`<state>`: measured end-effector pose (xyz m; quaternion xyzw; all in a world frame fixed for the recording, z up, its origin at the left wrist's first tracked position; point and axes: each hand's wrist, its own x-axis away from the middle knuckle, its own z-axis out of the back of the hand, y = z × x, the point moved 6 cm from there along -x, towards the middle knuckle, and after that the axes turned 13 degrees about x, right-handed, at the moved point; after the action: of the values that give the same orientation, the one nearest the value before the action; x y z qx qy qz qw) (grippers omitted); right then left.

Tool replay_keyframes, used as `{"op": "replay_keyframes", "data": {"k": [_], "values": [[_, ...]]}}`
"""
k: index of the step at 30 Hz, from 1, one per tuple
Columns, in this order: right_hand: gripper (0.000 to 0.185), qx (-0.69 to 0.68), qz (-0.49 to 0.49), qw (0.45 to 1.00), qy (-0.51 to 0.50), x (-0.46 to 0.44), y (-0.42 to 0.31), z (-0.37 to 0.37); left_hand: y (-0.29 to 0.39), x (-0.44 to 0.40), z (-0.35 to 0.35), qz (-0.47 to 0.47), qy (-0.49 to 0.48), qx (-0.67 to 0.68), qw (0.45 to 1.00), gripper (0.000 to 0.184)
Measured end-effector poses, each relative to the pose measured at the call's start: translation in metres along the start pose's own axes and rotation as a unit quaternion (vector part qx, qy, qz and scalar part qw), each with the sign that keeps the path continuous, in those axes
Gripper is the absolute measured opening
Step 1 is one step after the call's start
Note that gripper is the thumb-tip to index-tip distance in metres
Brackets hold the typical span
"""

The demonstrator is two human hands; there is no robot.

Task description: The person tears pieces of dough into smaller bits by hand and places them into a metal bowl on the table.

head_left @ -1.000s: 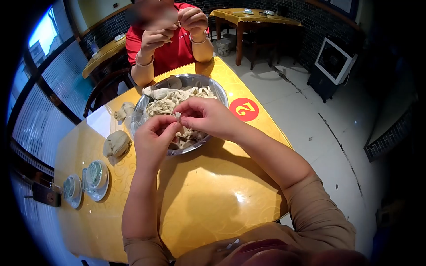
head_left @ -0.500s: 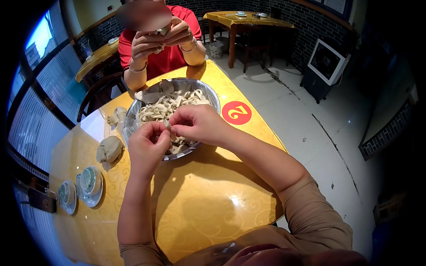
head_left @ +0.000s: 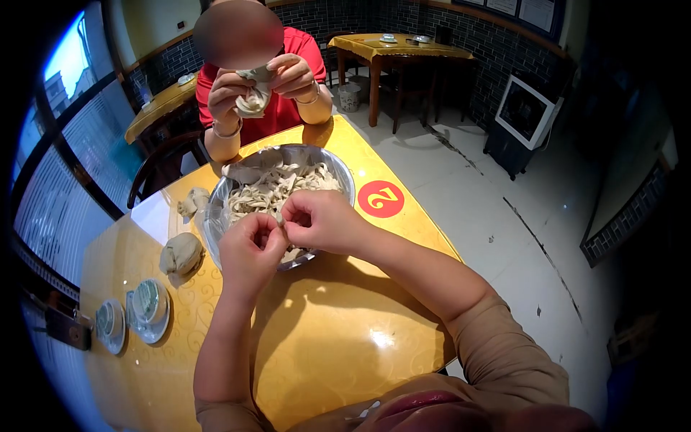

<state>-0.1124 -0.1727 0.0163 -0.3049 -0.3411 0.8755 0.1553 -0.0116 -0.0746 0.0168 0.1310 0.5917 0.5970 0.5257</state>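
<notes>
My left hand (head_left: 251, 252) and my right hand (head_left: 322, 222) meet over the near rim of a steel bowl (head_left: 351, 194). Both are closed, thumb against forefinger, pinching one small pale beige piece (head_left: 280, 217) between them. Most of that piece is hidden by my fingers. Soft, torn beige strips (head_left: 277, 189) fill the bowl, and a clear plastic sheet (head_left: 216, 209) lies along its left side. Whether the strips are dough or mushroom I cannot tell. Left of the bowl rest a larger doughy-looking beige lump (head_left: 181, 254) and a smaller lump (head_left: 194, 202).
Across the yellow table (head_left: 338, 317) a person in a red shirt (head_left: 302, 50) holds a folded beige piece (head_left: 253, 97) in both hands. Stacked dishes (head_left: 150, 302) and a second set (head_left: 109, 322) stand at the left. A red number sticker (head_left: 381, 199) marks the right edge.
The other person's hands have lowered slightly, and more of the folded beige piece shows between them. My hands keep their pinch over the bowl; the whole view has shifted a little.
</notes>
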Motion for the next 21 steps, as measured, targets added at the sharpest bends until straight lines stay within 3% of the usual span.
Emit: {"op": "replay_keyframes", "data": {"k": [4,9,13,21], "values": [[0.012,0.005,0.005,1.0,0.003,0.0,-0.001,-0.001,0.005,0.001,0.0,-0.018,0.006,0.009,1.0,0.008],[0.012,0.004,0.017,0.999,0.027,-0.001,0.004,0.002,-0.006,0.001,-0.001,0.055,-0.007,0.103,0.993,0.005],[0.012,0.007,-0.035,0.999,0.023,-0.003,0.015,0.004,-0.013,0.002,-0.001,0.102,-0.026,0.188,0.976,0.001],[0.012,-0.008,-0.093,0.993,0.078,-0.011,0.039,0.024,-0.009,0.0,0.008,0.056,-0.019,0.253,0.966,0.003]]}}
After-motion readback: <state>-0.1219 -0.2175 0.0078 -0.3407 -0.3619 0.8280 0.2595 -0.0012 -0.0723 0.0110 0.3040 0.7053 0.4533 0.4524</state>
